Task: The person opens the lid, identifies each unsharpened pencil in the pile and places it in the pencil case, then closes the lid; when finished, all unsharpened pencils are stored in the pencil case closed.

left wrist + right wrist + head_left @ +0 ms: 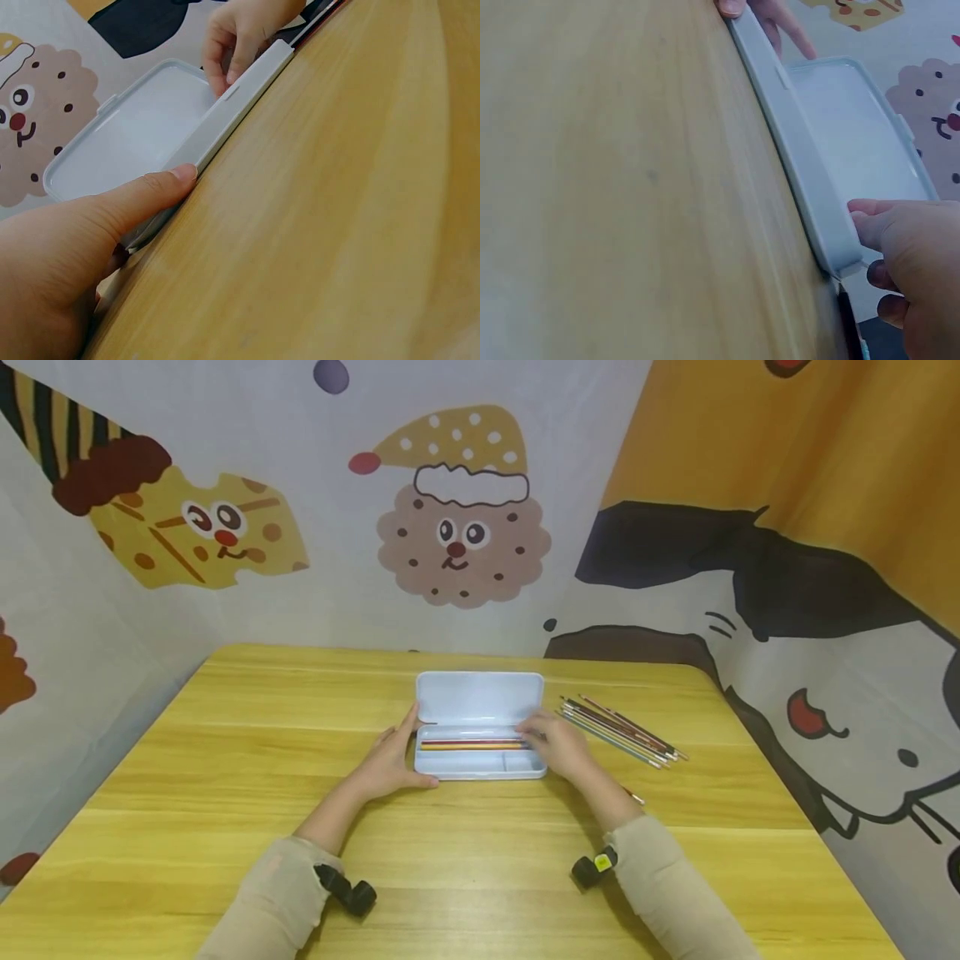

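Observation:
An open white pencil case (459,763) lies on the table, its lid (480,697) tilted back. Inside, a red pencil (457,742) and a yellow pencil (465,747) lie side by side in the long rear compartment. My left hand (386,764) grips the case's left end, thumb (161,187) along the front edge and fingers behind. At the right end, my right hand (558,743) reaches in with curled fingers and pinches at the pencils' right ends. In the right wrist view its thumb and forefinger (866,217) come together; the case wall hides their tips.
Several pencils (618,732) lie in a loose pile right of the case. Another pencil (636,797) pokes out beside my right forearm. The wooden table (465,877) ends at a cartoon-printed cloth (300,618) behind.

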Available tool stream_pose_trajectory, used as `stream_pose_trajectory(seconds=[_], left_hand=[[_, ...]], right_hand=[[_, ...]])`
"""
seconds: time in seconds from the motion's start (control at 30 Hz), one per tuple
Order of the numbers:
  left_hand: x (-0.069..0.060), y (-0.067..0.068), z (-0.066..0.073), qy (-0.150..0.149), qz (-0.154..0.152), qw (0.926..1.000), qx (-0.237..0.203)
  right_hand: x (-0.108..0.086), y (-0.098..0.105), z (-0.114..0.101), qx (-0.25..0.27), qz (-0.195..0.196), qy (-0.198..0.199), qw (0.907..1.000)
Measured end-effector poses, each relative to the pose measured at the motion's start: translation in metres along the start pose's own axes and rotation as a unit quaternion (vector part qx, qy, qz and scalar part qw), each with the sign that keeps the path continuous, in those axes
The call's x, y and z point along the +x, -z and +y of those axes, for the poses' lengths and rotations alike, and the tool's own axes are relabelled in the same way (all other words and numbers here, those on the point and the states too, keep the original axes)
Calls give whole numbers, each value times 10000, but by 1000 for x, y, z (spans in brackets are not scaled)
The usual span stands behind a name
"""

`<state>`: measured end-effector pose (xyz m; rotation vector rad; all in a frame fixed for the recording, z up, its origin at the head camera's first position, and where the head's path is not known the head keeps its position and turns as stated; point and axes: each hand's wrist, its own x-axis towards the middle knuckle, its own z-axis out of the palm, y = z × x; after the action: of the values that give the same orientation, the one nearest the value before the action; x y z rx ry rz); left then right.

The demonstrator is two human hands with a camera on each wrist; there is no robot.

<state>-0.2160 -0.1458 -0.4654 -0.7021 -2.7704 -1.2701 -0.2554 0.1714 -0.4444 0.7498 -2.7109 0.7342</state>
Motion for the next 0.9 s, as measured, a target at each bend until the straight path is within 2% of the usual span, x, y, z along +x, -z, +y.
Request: stream_pose_trajectory(seconds=[0.23,0.37,0.63,0.9], left_hand=[[1,0,0,-3,-12,10000,-8],[1,0,1,0,5,10000,-44],[-1,0,2,29,3,10000,19],[0,0,2,36,-9,10000,3]], right_hand=[[-14,13,5,494,277,-38,9984],[-24,22,9,696,424,-192,9965],[-44,45,28,558,875,-116,9945],[-68,65,54,213,918,-564,9940]])
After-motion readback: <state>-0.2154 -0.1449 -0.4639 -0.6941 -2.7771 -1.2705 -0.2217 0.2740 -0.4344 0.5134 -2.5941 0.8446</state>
